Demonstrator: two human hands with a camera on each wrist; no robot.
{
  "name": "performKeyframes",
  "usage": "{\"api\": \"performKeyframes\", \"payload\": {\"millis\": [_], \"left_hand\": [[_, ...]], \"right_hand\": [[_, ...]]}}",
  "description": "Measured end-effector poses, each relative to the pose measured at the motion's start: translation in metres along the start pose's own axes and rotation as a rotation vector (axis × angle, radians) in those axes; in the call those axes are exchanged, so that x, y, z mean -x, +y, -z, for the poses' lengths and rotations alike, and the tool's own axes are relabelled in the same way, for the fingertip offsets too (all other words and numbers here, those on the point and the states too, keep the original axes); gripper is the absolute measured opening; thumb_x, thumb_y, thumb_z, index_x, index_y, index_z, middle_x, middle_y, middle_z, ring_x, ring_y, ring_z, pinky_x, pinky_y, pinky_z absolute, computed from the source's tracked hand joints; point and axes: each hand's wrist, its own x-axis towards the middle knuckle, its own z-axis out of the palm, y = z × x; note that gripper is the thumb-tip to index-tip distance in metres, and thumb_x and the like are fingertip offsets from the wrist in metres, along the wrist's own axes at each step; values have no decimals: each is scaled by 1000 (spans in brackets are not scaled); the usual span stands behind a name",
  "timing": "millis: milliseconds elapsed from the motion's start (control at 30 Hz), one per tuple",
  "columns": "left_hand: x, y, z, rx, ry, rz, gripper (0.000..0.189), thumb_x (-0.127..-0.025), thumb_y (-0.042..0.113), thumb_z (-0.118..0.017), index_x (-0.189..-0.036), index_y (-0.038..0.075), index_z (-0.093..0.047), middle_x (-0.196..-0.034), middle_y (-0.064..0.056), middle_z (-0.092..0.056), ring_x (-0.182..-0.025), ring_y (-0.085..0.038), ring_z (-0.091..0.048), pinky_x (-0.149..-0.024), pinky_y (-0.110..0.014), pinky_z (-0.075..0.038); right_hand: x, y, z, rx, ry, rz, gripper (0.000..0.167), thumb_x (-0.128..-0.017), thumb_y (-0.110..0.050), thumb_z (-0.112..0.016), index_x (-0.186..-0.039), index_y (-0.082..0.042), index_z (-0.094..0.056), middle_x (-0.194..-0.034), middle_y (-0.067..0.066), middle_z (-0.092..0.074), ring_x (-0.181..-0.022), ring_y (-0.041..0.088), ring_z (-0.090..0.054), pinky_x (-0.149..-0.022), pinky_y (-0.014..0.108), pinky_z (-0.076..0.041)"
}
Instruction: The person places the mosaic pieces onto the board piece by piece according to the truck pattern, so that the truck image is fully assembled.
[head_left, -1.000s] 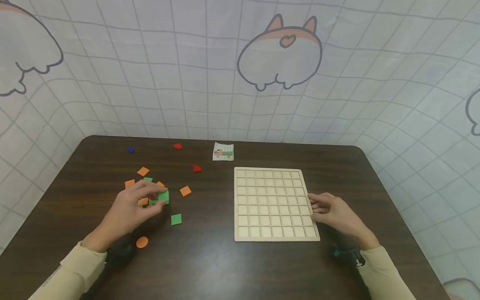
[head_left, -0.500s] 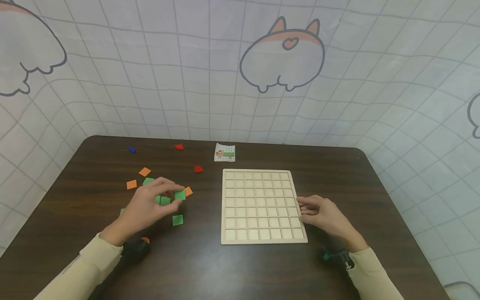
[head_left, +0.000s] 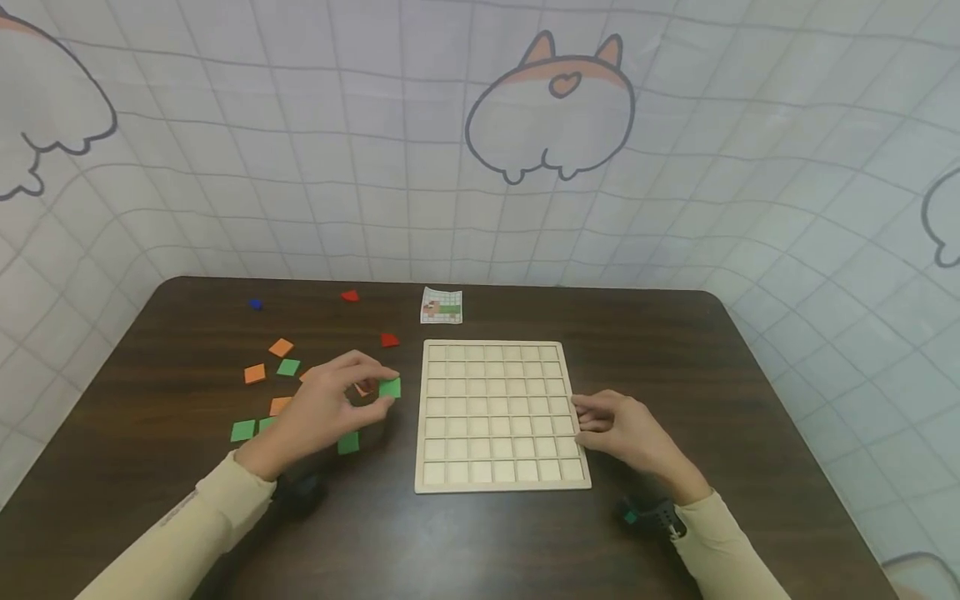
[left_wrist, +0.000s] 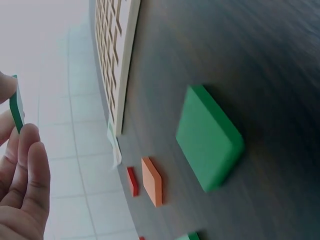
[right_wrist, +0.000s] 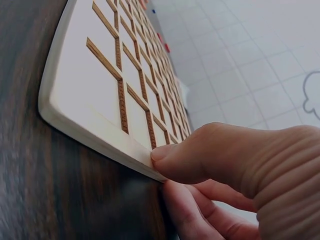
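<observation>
Between thumb and fingers, my left hand [head_left: 322,408] pinches a green square tile [head_left: 390,388] just left of the wooden grid board [head_left: 420,417]. In the left wrist view that tile [left_wrist: 17,106] is held up off the table, seen nearly edge-on. My right hand [head_left: 626,437] grips the board's right edge. The right wrist view has the thumb [right_wrist: 182,157] on top of the rim and the other fingers at its side and below. All the board's square cells are bare. Another green tile [head_left: 348,442] lies on the table beneath my left hand.
Several orange tiles [head_left: 255,373] and green tiles [head_left: 243,430] lie scattered at the left, partly hidden by my left hand. Red pieces [head_left: 389,340] and a blue piece [head_left: 256,304] lie farther back. A small printed pattern card [head_left: 442,307] rests behind the board.
My left hand has moved right with the green tile, away from the scattered pieces. The board has slid left along with my right hand, which keeps its grip on the edge.
</observation>
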Motion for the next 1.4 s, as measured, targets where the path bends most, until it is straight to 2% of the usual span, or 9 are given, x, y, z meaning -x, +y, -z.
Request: {"api": "performKeyframes", "payload": {"millis": [200, 333, 533, 667, 867, 1067, 1200, 1400], "left_hand": [[-12, 8, -11, 12, -44, 38, 27, -89, 17, -78, -116, 20, -77, -102, 8, -67, -88, -15, -64, -73, -31, -56], [-19, 13, -18, 7, -62, 37, 25, -90, 18, -77, -115, 20, -77, -104, 6, -68, -88, -11, -62, -72, -27, -55], [-28, 16, -28, 20, -87, 3, 25, -90, 18, -77, -115, 17, -77, -105, 2, -68, -89, -15, -63, -70, -24, -53], [-33, 20, -36, 33, -130, 13, 26, -91, 19, -76, -116, 18, -77, -104, 4, -67, -91, -18, -63, -72, -25, -52], [-46, 26, -49, 30, -168, -11, 25, -90, 20, -76, -115, 16, -78, -105, 4, -69, -92, -17, -63, -79, -33, -55], [-61, 33, -62, 39, -232, -29, 26, -90, 20, -74, -115, 14, -78, -105, 3, -70, -93, -19, -64, -83, -31, -51], [-70, 39, -74, 38, -281, -51, 27, -90, 20, -72, -117, 14, -77, -109, 2, -71, -94, -16, -65, -83, -30, -55], [-82, 48, -88, 45, -317, -68, 30, -90, 20, -70, -119, 12, -77, -109, 0, -71, -96, -17, -67, -84, -29, -55]], "right_hand": [[-1, -5, -3, 9, 0, -10, 59, -85, -9, -81, -139, 5, -62, -116, 15, -66, -103, 22, -73, -79, 16, -58], [-2, -8, -6, -21, -17, -14, 63, -83, -7, -82, -141, 5, -60, -117, 16, -65, -105, 23, -72, -84, 20, -61], [-4, -11, -12, -65, -18, -16, 64, -82, -6, -82, -141, 4, -60, -119, 15, -64, -106, 22, -69, -89, 24, -61], [-2, -10, -16, -65, -17, -25, 64, -81, -11, -84, -140, 1, -62, -118, 12, -66, -105, 19, -70, -84, 20, -60], [-2, -7, -19, -40, 3, -14, 62, -81, -13, -85, -139, -2, -64, -116, 10, -68, -104, 17, -72, -81, 16, -58], [-3, -8, -22, -33, 7, -12, 62, -81, -14, -85, -139, -4, -65, -114, 8, -68, -103, 16, -71, -79, 16, -57], [-3, -7, -23, -71, 0, -25, 64, -81, -11, -85, -140, -2, -63, -117, 11, -66, -106, 19, -71, -84, 19, -60], [-3, -5, -24, -119, -11, -31, 66, -80, -9, -86, -142, -1, -61, -120, 13, -65, -109, 21, -71, -89, 24, -61]]}}
